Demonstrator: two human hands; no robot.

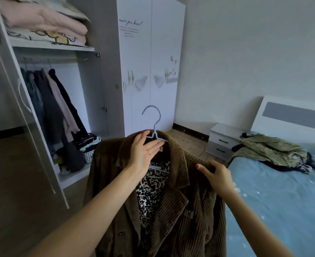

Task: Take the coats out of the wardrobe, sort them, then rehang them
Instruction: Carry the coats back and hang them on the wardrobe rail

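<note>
A brown corduroy coat with a leopard-print lining hangs on a pale blue hanger in front of me. My left hand holds the coat's collar at the hanger's neck, thumb over the top and fingers stretched inside the collar. My right hand pinches the coat's right shoulder. The open wardrobe at the left has several dark and pink coats on its rail. Olive-green and dark garments lie heaped on the bed.
The bed with a blue sheet fills the right side, its white headboard behind. A white nightstand stands between bed and wardrobe. Folded bedding sits on the wardrobe's top shelf. A basket of clothes stands on its floor.
</note>
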